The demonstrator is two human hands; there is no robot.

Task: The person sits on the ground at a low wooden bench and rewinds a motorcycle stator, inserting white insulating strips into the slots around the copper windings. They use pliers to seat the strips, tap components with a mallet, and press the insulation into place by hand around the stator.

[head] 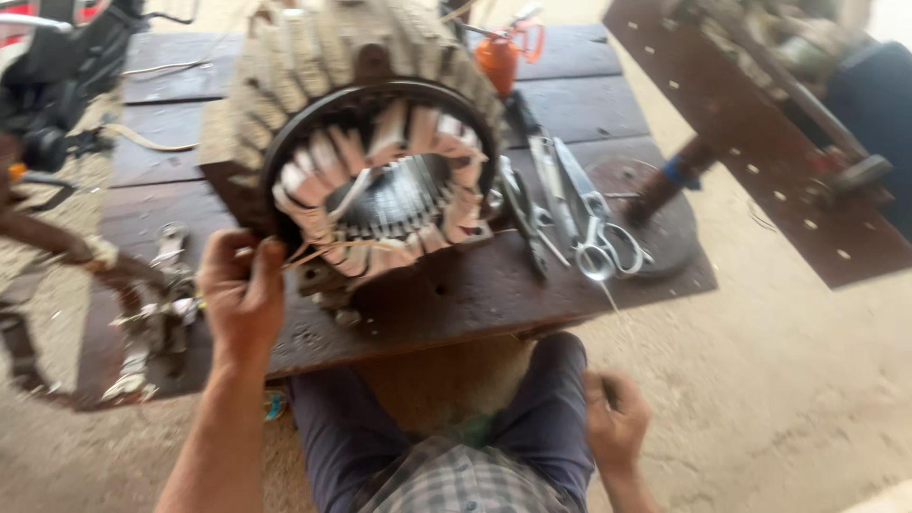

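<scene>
I see the motor stator (380,180) upper centre of frame, ribbed housing tilted open-end toward me, pale windings ringing its bore; thin wire strands (323,249) trail from its lower-left edge.

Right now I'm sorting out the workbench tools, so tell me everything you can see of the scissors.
The scissors are all bare, silvery metal, with two round finger loops and long narrow blades. They lie flat and shut on the dark wooden bench, loops toward the person, tips pointing away toward an orange can. They sit just right of the motor stator, beside other slim metal tools, with the loops next to or over the edge of a dark round disc. Neither hand touches them. The picture is blurred, so finer detail is unclear.
</scene>
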